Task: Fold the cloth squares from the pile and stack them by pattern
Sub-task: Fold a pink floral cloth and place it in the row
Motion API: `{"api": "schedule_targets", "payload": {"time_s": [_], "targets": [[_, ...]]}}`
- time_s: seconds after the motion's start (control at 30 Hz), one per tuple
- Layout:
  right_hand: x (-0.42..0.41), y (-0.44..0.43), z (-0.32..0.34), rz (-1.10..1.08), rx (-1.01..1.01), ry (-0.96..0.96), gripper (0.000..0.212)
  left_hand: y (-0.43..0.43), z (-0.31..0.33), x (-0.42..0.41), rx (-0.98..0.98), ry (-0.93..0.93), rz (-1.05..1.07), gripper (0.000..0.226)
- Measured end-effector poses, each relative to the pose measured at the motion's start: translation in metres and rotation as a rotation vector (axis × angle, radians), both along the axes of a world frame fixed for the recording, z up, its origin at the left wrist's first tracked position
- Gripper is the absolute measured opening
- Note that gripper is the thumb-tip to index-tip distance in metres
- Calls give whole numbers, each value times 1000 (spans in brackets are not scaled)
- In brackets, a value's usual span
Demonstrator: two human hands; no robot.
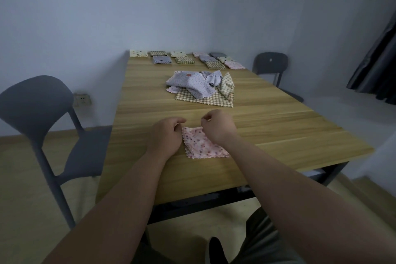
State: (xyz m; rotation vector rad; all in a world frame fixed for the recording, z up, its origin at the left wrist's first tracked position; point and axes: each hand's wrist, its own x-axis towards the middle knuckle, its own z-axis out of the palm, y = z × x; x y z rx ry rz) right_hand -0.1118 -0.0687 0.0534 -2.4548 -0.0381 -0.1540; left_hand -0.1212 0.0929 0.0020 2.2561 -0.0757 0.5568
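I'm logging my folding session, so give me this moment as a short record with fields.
work piece: pink floral cloth, folded, flat on the near table
left hand: by its far left corner, fingers curled, grip unclear
right hand: over its far edge, fingers curled, grip unclear
pile: unfolded cloths, mid-table
stacks: folded cloths along the far edge

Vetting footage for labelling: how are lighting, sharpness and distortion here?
Head view: dim, flat, bluish light, no glare, only faint shadows; wide-angle stretch enlarges the forearms and splays the table; the folded stacks at the far end look small and soft; the pink cloth reads fairly clearly.
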Motion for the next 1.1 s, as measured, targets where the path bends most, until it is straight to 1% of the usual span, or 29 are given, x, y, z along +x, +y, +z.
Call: {"api": "schedule_targets", "payload": {"time_s": [0.07,0.13,0.2,0.27,0.37,0.43,0.5,0.57,0.63,0.7,0.8,0.87,0.9,0.97,1.0,1.03,1.1], "targets": [[-4,-13,0,-10,-156,-82,28,-6,0,-4,82,-90,-116,26],[-4,-21,-8,56,-269,-88,33,-8,-2,-6,199,-121,-243,29],[-7,-32,-19,128,-345,-60,31,-12,-2,-9,323,-53,-350,38],[-11,-41,-30,158,-411,-34,32,-15,-3,-9,469,69,-391,51],[-14,-52,-41,185,-457,17,45,-17,-1,-7,655,210,-377,58],[-12,-54,-38,207,-453,76,48,-18,2,-9,652,281,-370,57],[-9,-55,-33,192,-424,102,45,-17,5,-11,529,316,-339,55],[-7,-56,-30,103,-385,89,43,-16,6,-9,398,307,-281,51],[-7,-56,-29,5,-421,84,47,-16,5,-6,356,290,-234,49],[-6,-54,-31,-51,-429,86,50,-21,8,-1,357,268,-177,41],[-3,-48,-30,-66,-360,70,44,-27,17,12,435,279,-117,27],[8,-46,-27,-62,-262,105,38,-30,27,25,471,335,-125,31],[14,-45,-25,-57,-177,136,35,-31,31,30,455,374,-138,29],[26,-44,-18,-33,29,198,30,-31,35,42,433,446,-147,10],[34,-44,-14,-38,134,233,28,-29,36,51,420,487,-164,7],[34,-46,-9,-37,229,262,28,-28,37,52,382,514,-182,10],[51,-48,1,-32,386,376,35,-20,41,68,260,576,-233,7]]}}
